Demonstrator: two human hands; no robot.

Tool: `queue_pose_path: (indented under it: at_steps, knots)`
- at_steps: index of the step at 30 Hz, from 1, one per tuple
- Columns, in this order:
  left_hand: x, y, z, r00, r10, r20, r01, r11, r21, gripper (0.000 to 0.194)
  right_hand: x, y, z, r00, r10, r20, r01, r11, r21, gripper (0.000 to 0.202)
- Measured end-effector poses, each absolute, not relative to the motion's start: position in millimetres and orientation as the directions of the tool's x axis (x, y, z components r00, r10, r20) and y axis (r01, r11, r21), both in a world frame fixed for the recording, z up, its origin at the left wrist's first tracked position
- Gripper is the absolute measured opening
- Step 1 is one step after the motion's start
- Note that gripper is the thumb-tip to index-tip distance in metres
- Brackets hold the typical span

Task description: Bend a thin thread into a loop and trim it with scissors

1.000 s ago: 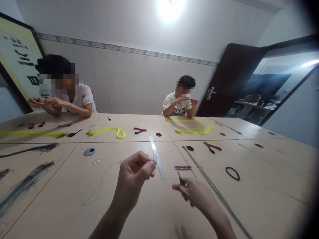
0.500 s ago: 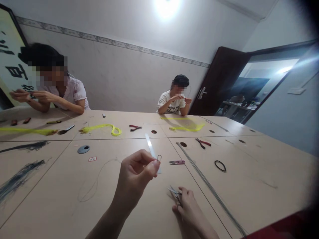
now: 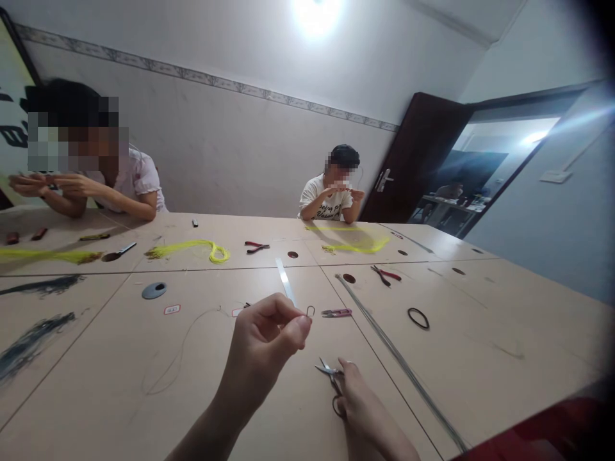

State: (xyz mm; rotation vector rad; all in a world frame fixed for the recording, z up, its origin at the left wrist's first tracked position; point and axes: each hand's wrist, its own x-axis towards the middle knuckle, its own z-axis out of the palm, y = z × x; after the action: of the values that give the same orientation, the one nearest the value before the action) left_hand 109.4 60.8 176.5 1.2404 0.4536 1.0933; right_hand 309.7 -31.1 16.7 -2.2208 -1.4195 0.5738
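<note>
Pinching a thin wire hook by its lower end, the left hand keeps thumb and forefinger clamped together; the bent end projects above the fingertips. The right hand touches the handles of one pair of scissors, blades parted and directed away from the palm; whether its fingers are closed on the handles cannot be told.

Just beyond the left fingers lies one steel ruler, its near end hidden behind them. One pair of thread snips lies just right of the hook. Bare tabletop extends left of the left forearm and separates the scissors from a long strand bundle on the right. Beyond that bundle, open surface surrounds one black ring.

Two pairs of red-handled pliers lie farther out: one at centre, one at right. Two printed labels, one grey disc, two dark strand bundles and two yellow bundles occupy the left half; more yellow strands lie near the far edge. Two people sit beyond that edge, hands raised.
</note>
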Motion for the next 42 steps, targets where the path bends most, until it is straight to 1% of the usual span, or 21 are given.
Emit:
queue_pose_path:
  at_steps: [3,5,6,8,11,13,15,20,23,28,32,38,42]
  knots:
    - [109.3,59.6,176.5,0.451,0.853,0.262,-0.396,-0.072,0.915,0.019,305.9,-32.9,31.9,0.396,0.914,-0.085,0.73,-0.37,-0.575,0.015]
    - [110.1,58.8,176.6,0.445,0.856,0.262,-0.384,-0.081,0.92,0.019,298.4,-35.4,53.8,0.378,0.926,-0.007,0.724,-0.301,-0.621,0.017]
    - [110.9,58.2,176.8,0.443,0.857,0.263,-0.378,-0.088,0.922,0.018,292.8,-36.7,68.1,0.352,0.934,0.065,0.718,-0.225,-0.658,0.019]
    - [113.2,56.3,177.5,0.442,0.855,0.271,-0.365,-0.105,0.925,0.018,279.1,-38.4,99.6,0.289,0.924,0.251,0.69,-0.02,-0.724,0.025]
    - [117.5,51.8,179.1,0.471,0.836,0.283,-0.348,-0.119,0.93,0.017,259.0,-37.2,141.6,0.214,0.845,0.491,0.626,0.267,-0.733,0.02]
    - [120.0,48.5,179.9,0.506,0.813,0.289,-0.338,-0.121,0.933,0.017,250.2,-34.5,158.9,0.196,0.789,0.583,0.599,0.374,-0.708,0.018]
    - [121.5,45.8,180.0,0.535,0.792,0.295,-0.328,-0.127,0.936,0.016,245.6,-31.6,167.0,0.209,0.744,0.635,0.588,0.422,-0.689,0.019]
    - [121.6,43.3,179.5,0.562,0.776,0.288,-0.289,-0.142,0.947,0.018,243.8,-28.8,166.9,0.256,0.697,0.669,0.603,0.426,-0.675,0.015]
    - [121.2,43.1,180.2,0.586,0.764,0.271,-0.261,-0.138,0.955,0.018,243.7,-30.1,166.7,0.259,0.685,0.681,0.627,0.417,-0.658,0.017]
    - [120.8,41.6,180.5,0.615,0.753,0.235,-0.201,-0.139,0.97,0.016,244.5,-33.5,169.5,0.226,0.656,0.721,0.698,0.407,-0.589,0.014]
    - [121.7,41.9,177.9,0.661,0.72,0.21,-0.144,-0.153,0.978,0.013,248.5,-38.0,166.1,0.211,0.645,0.735,0.757,0.368,-0.54,0.013]
    - [124.2,42.9,174.1,0.727,0.665,0.173,-0.043,-0.208,0.977,0.01,255.5,-44.9,155.4,0.169,0.606,0.777,0.841,0.323,-0.434,0.01]
    - [127.3,37.0,171.6,0.746,0.645,0.165,0.035,-0.286,0.958,0.01,263.7,-47.0,147.8,0.171,0.596,0.785,0.864,0.292,-0.41,0.01]
